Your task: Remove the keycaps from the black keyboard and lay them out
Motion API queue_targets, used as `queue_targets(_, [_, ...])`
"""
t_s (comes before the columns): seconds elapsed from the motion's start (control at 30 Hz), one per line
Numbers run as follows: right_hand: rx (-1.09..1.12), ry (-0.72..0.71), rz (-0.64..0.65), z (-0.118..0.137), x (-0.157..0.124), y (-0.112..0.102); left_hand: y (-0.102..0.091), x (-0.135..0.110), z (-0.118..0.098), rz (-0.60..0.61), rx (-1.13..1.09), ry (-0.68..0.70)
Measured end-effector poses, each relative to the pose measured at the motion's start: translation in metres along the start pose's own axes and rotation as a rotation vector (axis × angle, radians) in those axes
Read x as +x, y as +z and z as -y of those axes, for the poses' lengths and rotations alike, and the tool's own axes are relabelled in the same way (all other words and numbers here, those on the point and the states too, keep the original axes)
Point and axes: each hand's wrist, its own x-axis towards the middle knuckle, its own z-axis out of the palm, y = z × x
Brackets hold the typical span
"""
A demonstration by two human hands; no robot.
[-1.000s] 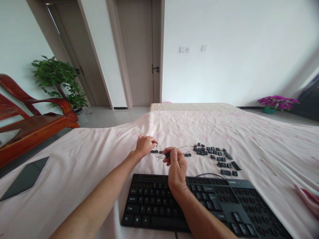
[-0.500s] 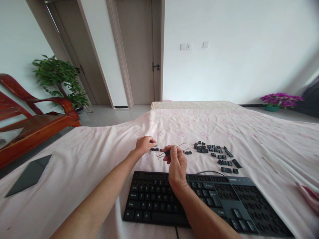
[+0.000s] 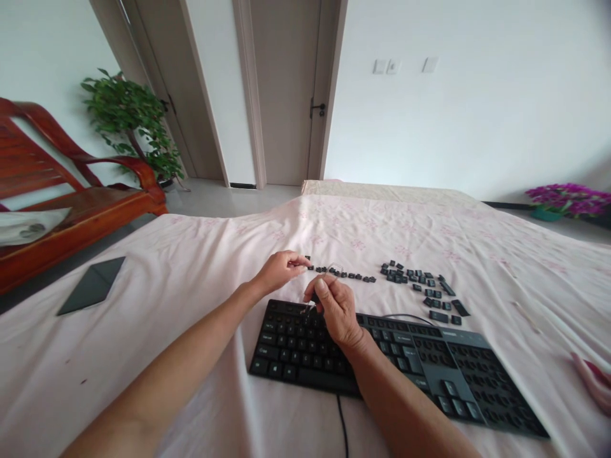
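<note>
A black keyboard (image 3: 312, 360) lies on the pink cloth, with many keys in place on its left and bare sockets on its right. Over its upper edge my right hand (image 3: 338, 312) is closed around a wire keycap puller (image 3: 305, 310), whose thin bent prongs stick out to the left. Its black grip is mostly hidden by the fingers. Beyond the keyboard runs a row of loose black keycaps (image 3: 351, 276). At the left end of this row my left hand (image 3: 282, 268) reaches with stretched fingers, the tips at a keycap (image 3: 310, 267). No keycap shows lifted in it.
More loose keycaps (image 3: 432, 293) lie in a cluster beyond the keyboard's right part. A dark tablet or phone (image 3: 93, 286) rests on the cloth (image 3: 200, 267) at left. A cable (image 3: 342, 423) runs toward me. A wooden bench (image 3: 90, 197) and potted plant (image 3: 126, 114) stand beyond.
My right hand has come nearer over the keyboard with the keycap puller, its prongs now above the upper left keys. My left hand's fingers have straightened beside the keycap row. The view has shifted.
</note>
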Motion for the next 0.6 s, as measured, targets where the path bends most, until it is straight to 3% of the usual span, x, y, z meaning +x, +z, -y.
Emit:
queue_targets(0.2, [-0.126, -0.063, 0.152, 0.003, -0.002, -0.001, -0.014, -0.053, -0.016, 0.292, -0.019, 0.109])
queue_targets(0.47, [-0.331, -0.225, 0.345, 0.004, -0.004, 0.006, 0.008, -0.065, -0.008, 0.243, 0.044, 0.189])
queue_targets(0.6, [-0.391, -0.286, 0.353, 0.004, -0.006, 0.008, 0.014, -0.066, -0.009, 0.216, 0.119, 0.173])
